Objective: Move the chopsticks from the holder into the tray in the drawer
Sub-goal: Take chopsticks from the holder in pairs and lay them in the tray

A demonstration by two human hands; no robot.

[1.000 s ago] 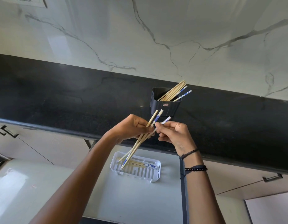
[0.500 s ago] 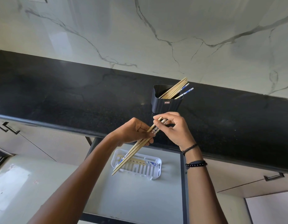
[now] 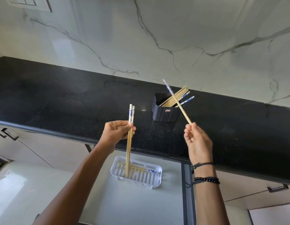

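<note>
Left hand (image 3: 116,132) grips a chopstick pair (image 3: 128,148) upright, left of the holder (image 3: 165,113); right hand (image 3: 198,143) pinches a single chopstick (image 3: 177,102), tilted across the holder's front.

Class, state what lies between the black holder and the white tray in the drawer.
Head view: only bare black countertop and its front edge, between holder and tray.
</note>
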